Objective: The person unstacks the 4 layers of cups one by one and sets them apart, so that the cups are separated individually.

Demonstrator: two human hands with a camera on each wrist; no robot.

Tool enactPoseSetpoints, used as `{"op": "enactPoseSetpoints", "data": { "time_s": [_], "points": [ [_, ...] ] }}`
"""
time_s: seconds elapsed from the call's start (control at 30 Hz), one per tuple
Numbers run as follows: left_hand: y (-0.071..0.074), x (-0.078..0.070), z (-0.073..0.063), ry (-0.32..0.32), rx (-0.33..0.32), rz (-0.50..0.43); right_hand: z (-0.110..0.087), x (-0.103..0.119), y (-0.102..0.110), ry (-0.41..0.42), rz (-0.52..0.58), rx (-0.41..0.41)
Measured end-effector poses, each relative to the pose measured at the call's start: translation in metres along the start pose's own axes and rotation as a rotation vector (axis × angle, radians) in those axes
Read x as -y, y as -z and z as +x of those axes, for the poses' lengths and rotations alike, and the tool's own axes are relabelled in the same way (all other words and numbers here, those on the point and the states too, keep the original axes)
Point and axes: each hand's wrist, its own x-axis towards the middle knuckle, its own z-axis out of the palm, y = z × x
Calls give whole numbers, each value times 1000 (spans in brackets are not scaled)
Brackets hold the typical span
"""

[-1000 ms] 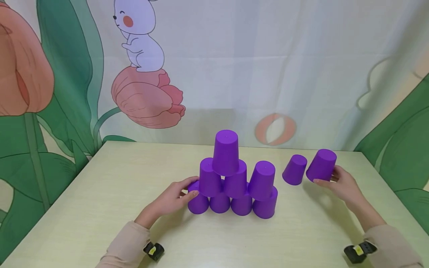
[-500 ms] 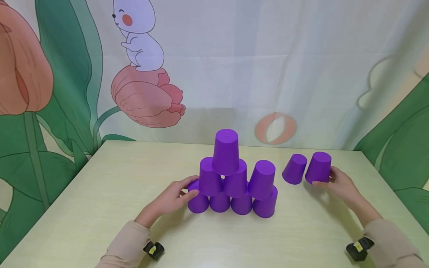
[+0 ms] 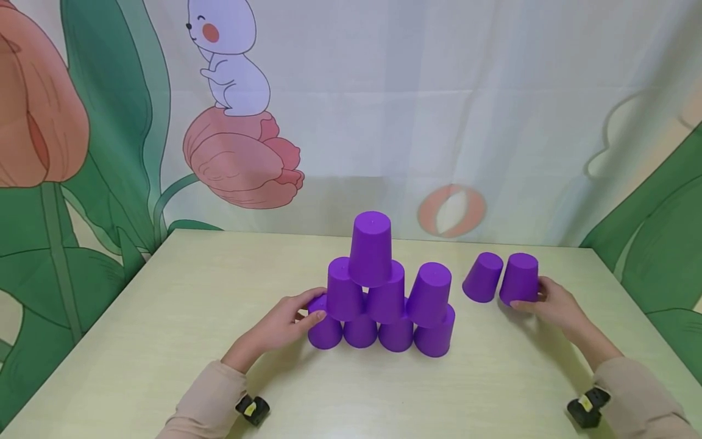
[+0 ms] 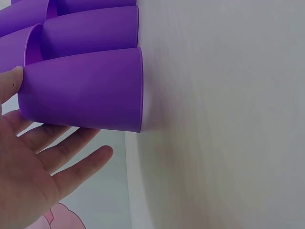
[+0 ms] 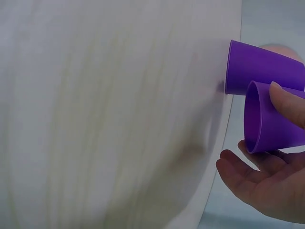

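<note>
Upside-down purple cups form a stack: a bottom row of several, three in the middle row, and a top cup (image 3: 371, 249) resting over the middle row's left two. My left hand (image 3: 287, 320) holds the leftmost bottom cup (image 4: 83, 90) between thumb and fingers; the lower fingers stretch out straighter in the left wrist view. To the right of the stack, my right hand (image 3: 556, 306) grips another purple cup (image 3: 520, 278), its thumb (image 5: 288, 105) across the near side. That cup's rim shows apart from the table in the right wrist view. Beside it stands a second cup (image 3: 483, 278) upside down.
A pale wooden table (image 3: 351, 396) carries everything. Behind its far edge hangs a printed curtain (image 3: 356, 122) with a rabbit and tulips. The right end of the middle row (image 3: 430, 294) lies closest to the loose cups.
My right hand has lowered its cup and brought it slightly left, more upright beside the standing cup. The left hand and the stack have stayed in place.
</note>
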Motion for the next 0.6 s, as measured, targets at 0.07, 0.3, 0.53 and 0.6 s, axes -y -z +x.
{"op": "enactPoseSetpoints", "data": {
  "time_s": [0.07,0.3,0.53,0.6],
  "points": [
    [0,0,0,2,1,0,1,-2,-1,0,-4,3],
    [0,-1,0,4,4,-3,3,-5,-3,-2,-17,4],
    [0,-1,0,6,3,5,4,-5,-3,-3,-19,10],
    [0,-1,0,7,2,5,5,-6,-3,-8,-19,12]
  ]
}}
